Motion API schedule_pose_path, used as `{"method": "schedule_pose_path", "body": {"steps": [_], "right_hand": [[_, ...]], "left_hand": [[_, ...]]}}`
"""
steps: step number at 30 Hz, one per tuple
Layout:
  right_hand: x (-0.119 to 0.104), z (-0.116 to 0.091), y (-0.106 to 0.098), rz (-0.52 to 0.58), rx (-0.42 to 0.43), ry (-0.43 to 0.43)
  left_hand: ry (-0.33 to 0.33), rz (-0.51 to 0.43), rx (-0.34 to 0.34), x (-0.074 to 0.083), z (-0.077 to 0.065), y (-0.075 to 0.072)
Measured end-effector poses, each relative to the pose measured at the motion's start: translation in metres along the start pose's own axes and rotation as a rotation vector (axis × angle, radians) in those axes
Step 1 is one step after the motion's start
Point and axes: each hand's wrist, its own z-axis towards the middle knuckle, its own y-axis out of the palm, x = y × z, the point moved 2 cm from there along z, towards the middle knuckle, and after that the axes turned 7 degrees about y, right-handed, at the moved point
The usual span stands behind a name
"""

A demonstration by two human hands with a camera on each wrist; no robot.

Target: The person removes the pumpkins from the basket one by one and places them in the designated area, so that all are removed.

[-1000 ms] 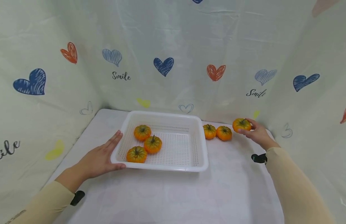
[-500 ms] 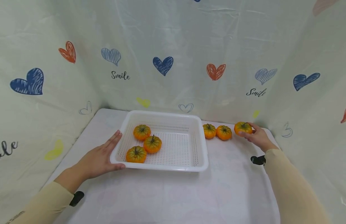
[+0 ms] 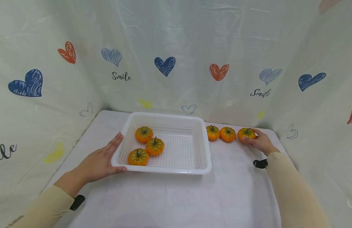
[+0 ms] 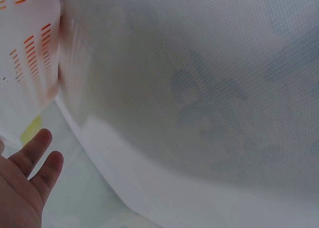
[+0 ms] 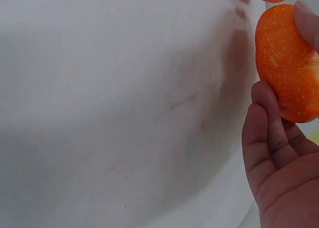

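Note:
In the head view, my right hand (image 3: 261,141) holds a small orange pumpkin (image 3: 245,134) with green-tinged ribs, thumb on the near side. The right wrist view shows the fingers under the pumpkin (image 5: 284,58) and the thumb against its other side. Left of it, two similar pumpkins (image 3: 227,134) sit beside the white plastic basket (image 3: 167,170). My left hand (image 3: 100,161) rests at the basket's left front corner, its fingers extended along the left rim and its thumb at the front rim. Three pumpkins (image 3: 154,146) lie in the basket's left half.
The table (image 3: 164,199) wears a pale cloth. A whitish curtain (image 3: 190,47) printed with hearts and "Smile" hangs behind it and on both sides. The basket (image 4: 30,43) has slotted walls.
My right hand has lowered the pumpkin to table level, in line with the two beside the basket. The left hand stays at the basket, which has hardly moved.

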Motion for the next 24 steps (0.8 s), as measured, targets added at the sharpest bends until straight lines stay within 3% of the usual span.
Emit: {"method": "schedule_pose_path", "body": {"steps": [11,24], "right_hand": [[0.001,0.007,0.011,-0.069,0.001,0.037],[0.001,0.007,0.015,-0.009,-0.029,0.064]], "left_hand": [[-0.006,-0.006,-0.006,0.000,0.000,0.001],[-0.003,0.000,0.003,-0.001,0.000,0.001]]}}
